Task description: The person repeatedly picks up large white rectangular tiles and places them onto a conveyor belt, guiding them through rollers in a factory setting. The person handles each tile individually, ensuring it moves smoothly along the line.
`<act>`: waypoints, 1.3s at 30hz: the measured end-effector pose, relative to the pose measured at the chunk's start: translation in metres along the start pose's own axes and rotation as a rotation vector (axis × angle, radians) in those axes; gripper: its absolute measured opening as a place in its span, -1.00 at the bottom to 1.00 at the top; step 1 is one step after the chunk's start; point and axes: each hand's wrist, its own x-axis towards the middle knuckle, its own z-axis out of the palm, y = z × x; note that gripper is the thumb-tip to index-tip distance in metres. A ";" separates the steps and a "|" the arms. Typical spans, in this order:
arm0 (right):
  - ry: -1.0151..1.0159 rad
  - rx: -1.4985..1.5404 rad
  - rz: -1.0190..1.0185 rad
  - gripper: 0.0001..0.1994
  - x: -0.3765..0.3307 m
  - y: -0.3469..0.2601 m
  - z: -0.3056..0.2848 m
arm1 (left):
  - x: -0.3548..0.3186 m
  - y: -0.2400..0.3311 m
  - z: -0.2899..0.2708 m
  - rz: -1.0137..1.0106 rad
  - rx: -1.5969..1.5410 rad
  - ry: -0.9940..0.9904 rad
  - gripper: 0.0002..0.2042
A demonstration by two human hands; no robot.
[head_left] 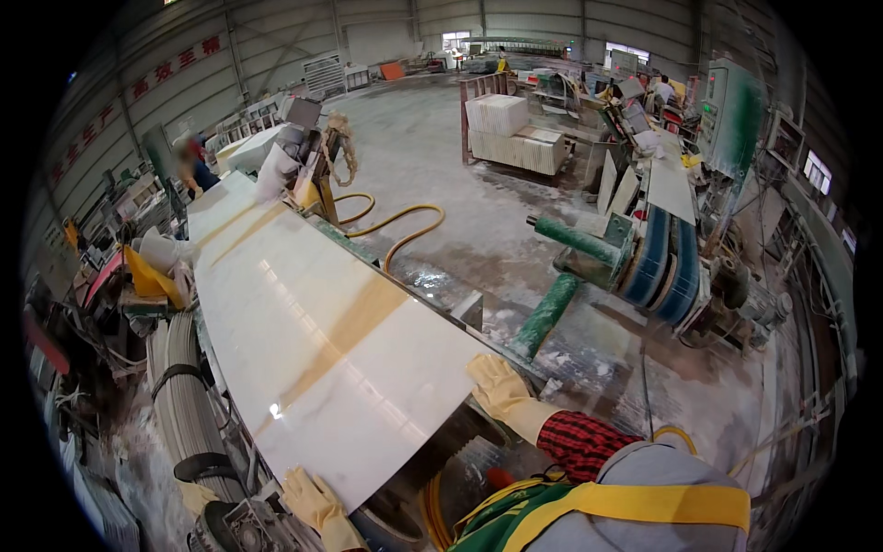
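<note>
A long white stone slab (313,322) with a tan vein lies flat on the machine bed (432,308). A yellow hose (405,225) snakes across the wet concrete floor (478,221) beside it.

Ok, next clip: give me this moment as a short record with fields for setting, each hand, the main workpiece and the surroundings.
setting: large stone workshop with a wet concrete floor
left hand: in a yellow glove, on the near corner of the slab
right hand: in a yellow glove, gripping the slab's near right corner
workpiece: long polished white slab with tan veins, lying flat on a machine bed
right of slab: green rollers and a blue-belted machine
floor: yellow hose
far end: another person
background: stacked white slabs
</note>
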 end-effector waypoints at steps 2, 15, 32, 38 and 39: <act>-0.055 0.026 0.030 -0.43 0.000 -0.001 0.000 | -0.002 -0.004 0.004 0.000 0.015 0.014 -0.56; -0.005 0.043 -0.010 -0.41 -0.007 -0.003 -0.009 | -0.004 0.004 -0.012 -0.006 -0.023 -0.006 -0.53; -0.050 0.106 0.015 -0.45 -0.008 -0.008 -0.028 | -0.071 -0.043 -0.027 0.218 -0.158 0.065 -0.45; 0.134 0.176 -0.010 -0.51 -0.026 0.004 0.007 | -0.042 -0.062 0.023 0.117 -0.123 -0.010 -0.41; 0.118 0.325 0.003 -0.53 -0.036 0.003 0.009 | -0.044 -0.058 0.023 0.127 -0.143 0.000 -0.42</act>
